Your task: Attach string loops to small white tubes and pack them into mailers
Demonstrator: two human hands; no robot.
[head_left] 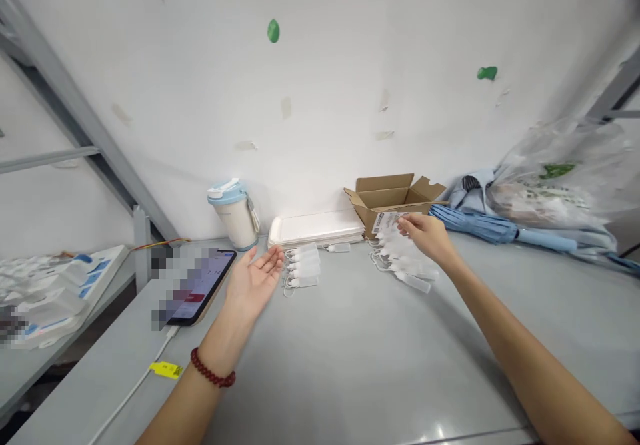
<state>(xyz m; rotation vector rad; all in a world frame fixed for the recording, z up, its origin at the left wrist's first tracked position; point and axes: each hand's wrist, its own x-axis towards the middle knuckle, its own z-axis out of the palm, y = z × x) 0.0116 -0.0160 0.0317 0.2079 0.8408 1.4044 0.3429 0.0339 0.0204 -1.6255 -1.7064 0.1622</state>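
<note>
My left hand (pixel 255 284) hovers palm up over the grey table (pixel 350 358), fingers stretched out and holding nothing. Just to its right lies a row of small white corded devices (pixel 303 266). My right hand (pixel 427 237) reaches toward the open cardboard box (pixel 393 200), its fingers pinched on a bunch of small white corded devices in clear wrap (pixel 406 258) that hangs down to the table. A red bead bracelet (pixel 211 372) circles my left wrist.
A phone (pixel 203 286) on a white cable lies at the left beside a white and blue cup (pixel 235 213). Flat white trays (pixel 317 228) are stacked by the wall. A blue umbrella (pixel 487 226) and a plastic bag (pixel 555 178) fill the right.
</note>
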